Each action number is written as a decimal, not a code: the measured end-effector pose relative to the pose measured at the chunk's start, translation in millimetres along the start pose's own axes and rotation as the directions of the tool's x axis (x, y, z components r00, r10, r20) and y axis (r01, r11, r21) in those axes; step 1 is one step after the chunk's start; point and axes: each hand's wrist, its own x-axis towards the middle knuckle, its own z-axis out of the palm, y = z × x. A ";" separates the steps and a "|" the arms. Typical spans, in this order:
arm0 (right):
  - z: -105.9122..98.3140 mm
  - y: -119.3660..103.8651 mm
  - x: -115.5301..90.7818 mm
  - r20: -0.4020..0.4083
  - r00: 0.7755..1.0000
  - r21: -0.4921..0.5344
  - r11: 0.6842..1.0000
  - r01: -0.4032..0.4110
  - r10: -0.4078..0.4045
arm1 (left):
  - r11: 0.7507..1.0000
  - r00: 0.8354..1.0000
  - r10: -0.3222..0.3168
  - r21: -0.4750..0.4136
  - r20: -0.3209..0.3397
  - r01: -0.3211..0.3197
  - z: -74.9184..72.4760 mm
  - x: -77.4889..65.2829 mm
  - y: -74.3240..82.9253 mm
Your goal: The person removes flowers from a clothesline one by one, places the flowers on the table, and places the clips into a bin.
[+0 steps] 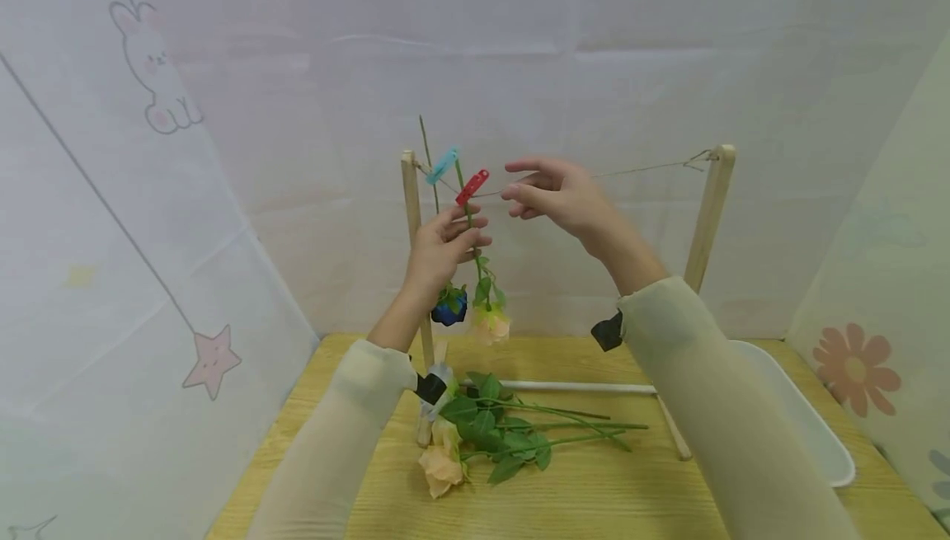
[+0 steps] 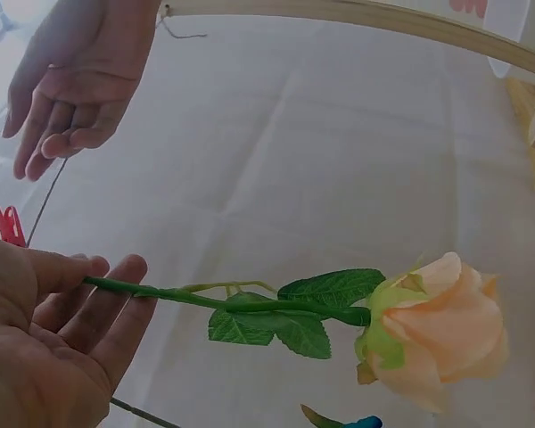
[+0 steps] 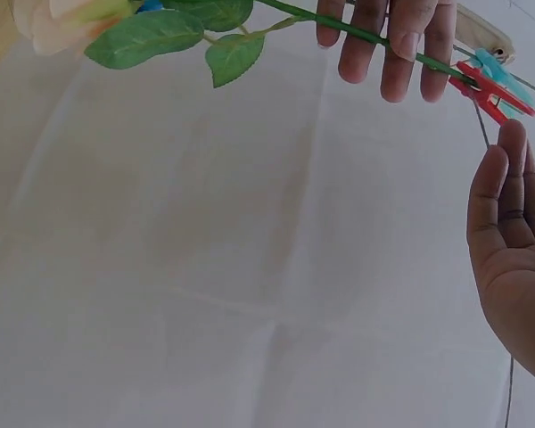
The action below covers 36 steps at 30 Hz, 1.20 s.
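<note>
A peach artificial rose [image 1: 491,326] hangs head down, its green stem clipped by a red clothespin [image 1: 472,187] to a thin string. My left hand [image 1: 444,247] lightly pinches this stem just below the clothespin, thumb in front and fingers spread behind, as the right wrist view shows. To the right of the red clothespin, my right hand [image 1: 552,194] is raised near the string, fingers loosely bent and holding nothing. A blue clothespin [image 1: 443,166] holds another stem further left, and a blue rose [image 1: 449,307] hangs beneath it, partly behind the left hand.
The string runs between a left wooden post [image 1: 411,194] and a right wooden post [image 1: 711,210]. Several stems with leaves and peach blooms [image 1: 441,470] lie on the wooden table [image 1: 594,499]. A white tray [image 1: 846,470] stands at the right, partly behind the right sleeve.
</note>
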 end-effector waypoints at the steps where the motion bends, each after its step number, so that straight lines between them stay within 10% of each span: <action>1: 1.9 -1.3 2.5 0.006 1.000 -0.005 1.000 -0.001 0.001 | 1.000 1.000 -0.013 -0.012 0.005 0.013 -0.8 0.6 -0.2; 36: 39.1 -4.8 25.5 -0.080 0.995 -0.019 0.997 -0.068 0.067 | 0.997 0.999 -0.036 -0.060 0.028 0.037 -8.7 4.2 -2.2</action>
